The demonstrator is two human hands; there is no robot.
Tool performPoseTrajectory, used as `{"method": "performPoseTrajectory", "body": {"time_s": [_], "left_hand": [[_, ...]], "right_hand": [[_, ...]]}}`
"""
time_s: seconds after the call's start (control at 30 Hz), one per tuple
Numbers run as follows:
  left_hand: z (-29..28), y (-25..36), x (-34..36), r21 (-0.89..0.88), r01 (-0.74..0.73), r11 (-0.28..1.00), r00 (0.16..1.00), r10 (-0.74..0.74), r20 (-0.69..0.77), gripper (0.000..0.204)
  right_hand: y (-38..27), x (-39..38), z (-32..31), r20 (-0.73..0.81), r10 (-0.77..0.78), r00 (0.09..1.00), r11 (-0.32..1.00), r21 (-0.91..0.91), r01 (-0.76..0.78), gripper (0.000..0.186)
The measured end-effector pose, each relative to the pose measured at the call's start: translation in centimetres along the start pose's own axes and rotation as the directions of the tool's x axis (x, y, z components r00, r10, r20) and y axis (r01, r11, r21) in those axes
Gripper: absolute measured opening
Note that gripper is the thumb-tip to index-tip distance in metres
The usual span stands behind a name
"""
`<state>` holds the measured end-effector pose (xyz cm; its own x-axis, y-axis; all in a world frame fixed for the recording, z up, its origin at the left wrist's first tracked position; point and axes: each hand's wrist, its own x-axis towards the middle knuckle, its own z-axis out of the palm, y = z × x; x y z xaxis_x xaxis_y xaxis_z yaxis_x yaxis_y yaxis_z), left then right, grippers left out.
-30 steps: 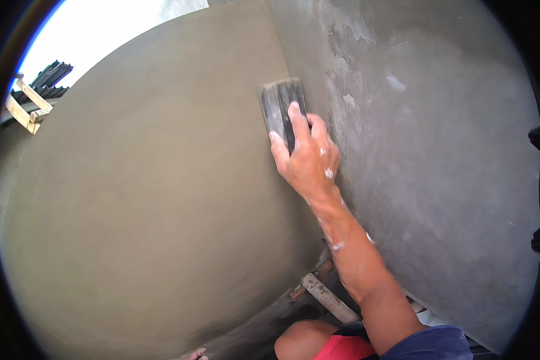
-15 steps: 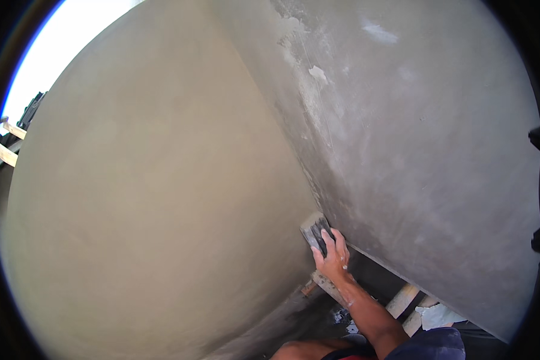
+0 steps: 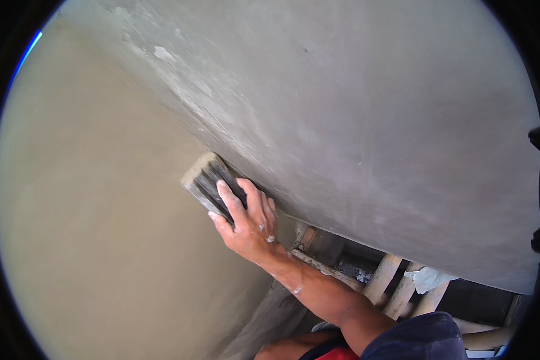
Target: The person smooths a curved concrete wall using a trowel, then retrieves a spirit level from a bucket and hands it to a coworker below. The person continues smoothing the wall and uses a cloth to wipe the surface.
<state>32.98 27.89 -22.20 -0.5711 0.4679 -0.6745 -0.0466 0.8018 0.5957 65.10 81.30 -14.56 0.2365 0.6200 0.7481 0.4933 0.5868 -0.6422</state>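
Observation:
My right hand (image 3: 249, 225) grips a plastering float (image 3: 213, 187), a small dark block with a ridged back and pale plaster caked on its upper end. Its face lies against the tan, damp-looking plastered wall (image 3: 102, 198), close beside the corner where the grey wall (image 3: 390, 120) begins. The fingers spread over the ridges, with the thumb along the lower left edge. White plaster specks dot the back of the hand and the wrist. My left hand does not show.
Below the grey wall's lower edge lie round wooden poles (image 3: 383, 279) with dark gaps between them. A pale crumpled scrap (image 3: 426, 279) rests on the poles. A plaster-smeared wooden strip (image 3: 327, 270) runs under my forearm. Rough patches and a pale chip (image 3: 164, 54) mark the corner.
My right hand has slid the float up along the corner, from the wall's lower end. The view has shifted too, with the corner now slanting more and more poles showing.

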Motion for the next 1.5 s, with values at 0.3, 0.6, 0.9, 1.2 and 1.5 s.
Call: {"method": "performPoseTrajectory", "body": {"time_s": [0.3,0.6,0.9,1.2,1.5], "left_hand": [[-0.5,-1.0,-1.7,-0.112,-0.028,0.993,0.999,0.031,0.032,0.058],[-0.7,-1.4,-1.2,-0.011,-0.010,1.000,0.999,0.010,-0.032,0.055],[-1.3,-2.2,-1.1,-0.220,-0.141,0.965,0.969,0.181,0.171,0.057],[-0.6,-0.8,-2.9,-0.068,-0.043,0.997,0.999,0.045,0.022,0.050],[0.1,-1.2,-3.6,-0.077,-0.045,0.996,0.999,0.045,0.006,0.050]], "right_hand": [[16.6,-18.8,1.3,0.186,0.141,0.972,0.989,-0.061,-0.132,0.059],[20.7,-32.2,-4.4,0.519,0.724,0.453,0.460,0.126,-0.879,0.099],[22.9,-30.0,0.2,0.660,0.736,0.148,-0.171,0.394,-0.903,0.089],[22.5,-28.3,4.9,0.634,0.768,0.089,-0.144,0.306,-0.941,0.078],[16.4,-22.3,6.2,0.468,0.792,0.393,0.039,0.603,-0.797,0.060]]}}
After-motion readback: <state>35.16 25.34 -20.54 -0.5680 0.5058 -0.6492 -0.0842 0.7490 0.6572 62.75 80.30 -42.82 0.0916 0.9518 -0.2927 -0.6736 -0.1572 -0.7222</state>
